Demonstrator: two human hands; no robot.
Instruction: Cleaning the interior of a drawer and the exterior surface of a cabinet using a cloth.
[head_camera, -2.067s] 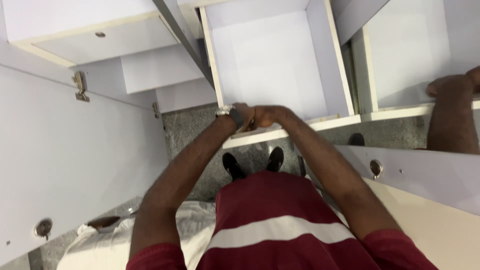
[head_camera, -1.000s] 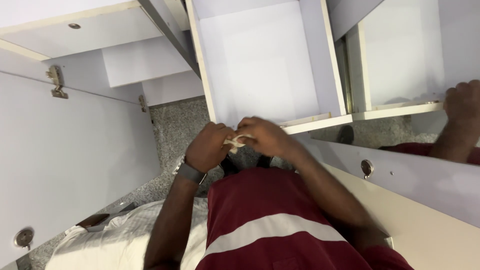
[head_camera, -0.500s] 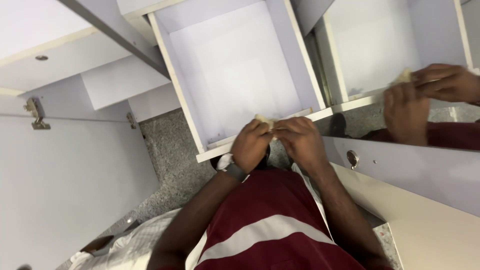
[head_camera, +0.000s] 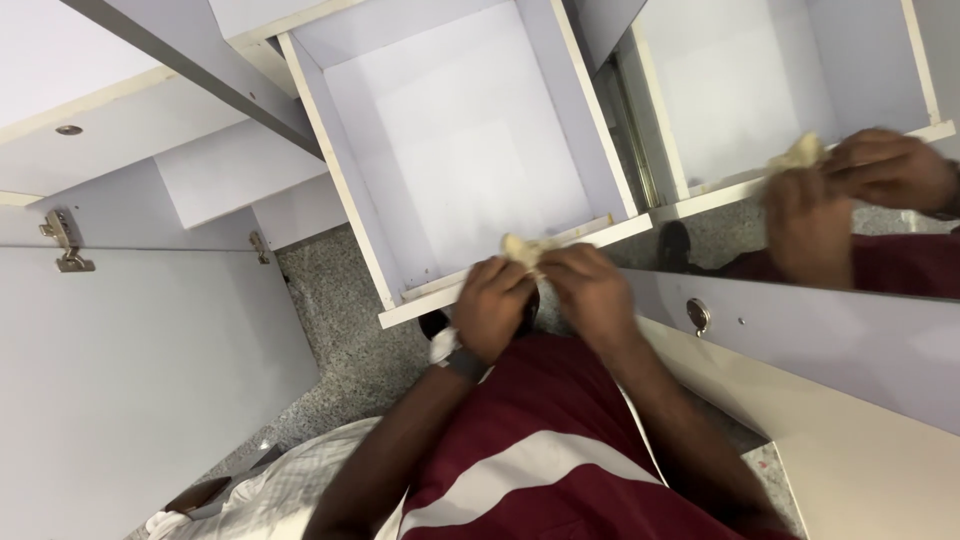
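We saw the left hand (head_camera: 492, 305) and the right hand (head_camera: 592, 292) meet at the front edge of an open white drawer (head_camera: 470, 140), both working a small crumpled cream cloth (head_camera: 524, 248). The cloth sat bunched between the two hands, touching the drawer's front rim, with its pale tip poking up and away from the person, toward the drawer's inside. It was too wadded for us to call a clear long axis; the visible lump ran roughly across the rim, from one hand to the other. The left fingers were curled together and pinched on the cloth's near side; the right fingers were likewise closed on its other side, knuckles up. A dark wristband (head_camera: 466, 362) circled the left wrist. The drawer held nothing that we could make out. Below the hands lay a maroon shirt with a white stripe (head_camera: 520, 470) and a speckled grey floor (head_camera: 340, 350). To the right, a mirrored panel (head_camera: 830, 290) showed hands and cloth again.
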